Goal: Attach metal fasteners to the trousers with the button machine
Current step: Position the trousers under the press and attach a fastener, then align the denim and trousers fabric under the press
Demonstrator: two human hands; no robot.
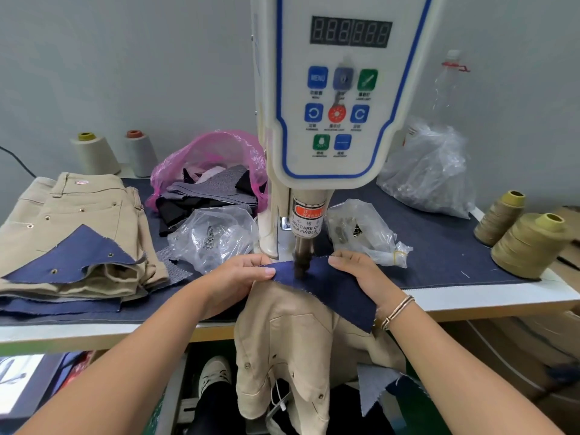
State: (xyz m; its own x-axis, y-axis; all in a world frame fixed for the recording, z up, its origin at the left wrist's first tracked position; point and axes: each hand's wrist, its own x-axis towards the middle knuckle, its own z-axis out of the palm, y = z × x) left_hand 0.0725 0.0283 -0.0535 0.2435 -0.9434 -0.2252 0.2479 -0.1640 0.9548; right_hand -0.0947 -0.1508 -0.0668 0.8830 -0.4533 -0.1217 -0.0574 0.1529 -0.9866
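Both forearms are bare, with no sleeves in view. The right hand [357, 274] has a thin metallic bracelet [397, 312] just behind it at the wrist, gold and silver bands together. The left hand [238, 277] wears nothing.

Bright, even, diffuse light fills the scene, and shadows are soft and faint. Clear plastic bags [430, 171] at 2 o'clock throw white glare. The wide lens bows the table [489, 298] edge and stretches the forearms toward 6 o'clock. Fine detail is slightly soft throughout.
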